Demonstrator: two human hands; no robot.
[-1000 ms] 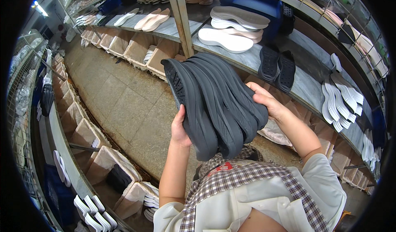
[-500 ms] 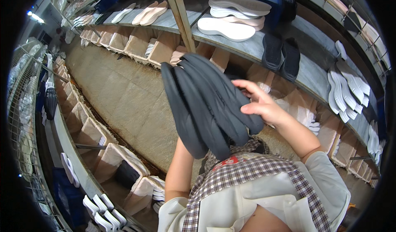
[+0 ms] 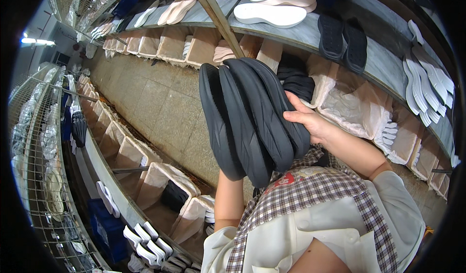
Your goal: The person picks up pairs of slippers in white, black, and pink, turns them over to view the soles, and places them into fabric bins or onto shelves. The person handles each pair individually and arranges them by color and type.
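Note:
A bundle of several black shoe soles (image 3: 257,122) stands on edge, side by side, in front of my apron. Its right side is gripped by my right hand (image 3: 309,123), which is closed with the thumb along the outermost sole and the fingers partly behind it. My left forearm (image 3: 229,197) rises under the lower left of the bundle. The left hand itself is hidden behind the soles, so its fingers do not show.
On the marbled shelf ahead lie white and pinkish soles (image 3: 270,15), a pair of black soles (image 3: 331,36) and white soles (image 3: 423,81). Fabric-lined bins (image 3: 340,98) run beneath. A rusty post (image 3: 213,15) stands ahead. Wire racks (image 3: 51,176) line the left; tiled floor (image 3: 160,103) lies between.
My right thumb and fingers have drawn closer together at the bundle's right edge. The soles have tilted a little and show more of their sides. The whole view has shifted slightly.

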